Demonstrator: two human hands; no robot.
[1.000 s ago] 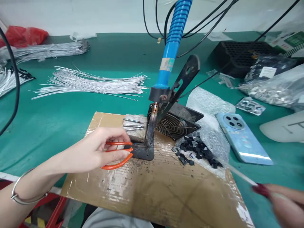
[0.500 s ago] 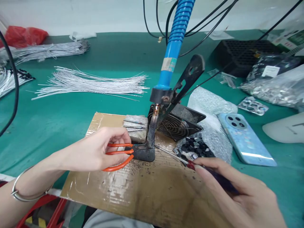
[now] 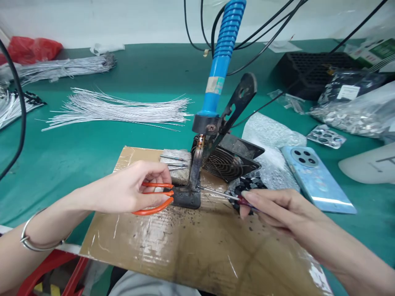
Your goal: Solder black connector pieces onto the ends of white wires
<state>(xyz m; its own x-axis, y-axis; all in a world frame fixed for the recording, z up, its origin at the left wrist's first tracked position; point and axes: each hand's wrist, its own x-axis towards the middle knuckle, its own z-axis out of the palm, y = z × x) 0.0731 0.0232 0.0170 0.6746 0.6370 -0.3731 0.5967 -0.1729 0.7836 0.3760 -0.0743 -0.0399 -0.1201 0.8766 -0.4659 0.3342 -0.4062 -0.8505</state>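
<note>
My left hand [image 3: 143, 187] is closed around orange-handled pliers [image 3: 157, 211], whose jaws reach the black metal base [image 3: 187, 200] of the iron stand. In my right hand [image 3: 274, 205] is a screwdriver [image 3: 220, 193] with a dark red handle, its thin shaft pointing left. The tip ends at the foot of the stand; whether it touches a screw cannot be seen. A blue-handled soldering iron [image 3: 220, 61] hangs in the black stand arm [image 3: 237, 100], nose down over the base. Behind my left hand, a greyish block [image 3: 180, 176] carries several thin metal rods [image 3: 177, 166].
Under the stand lies taped brown cardboard [image 3: 197, 250]. A black fan [image 3: 228, 160], small black pieces [image 3: 243, 185], bubble wrap [image 3: 271, 135] and a blue phone [image 3: 319, 179] lie to the right. White wires [image 3: 123, 107] lie behind on the green mat [image 3: 77, 152]. Black cables [image 3: 262, 49] hang at the back.
My right hand has shifted left and turned around the screwdriver handle, its fingers nearer the shaft. The soldering iron and stand have tilted slightly to the left. My left hand keeps its grip.
</note>
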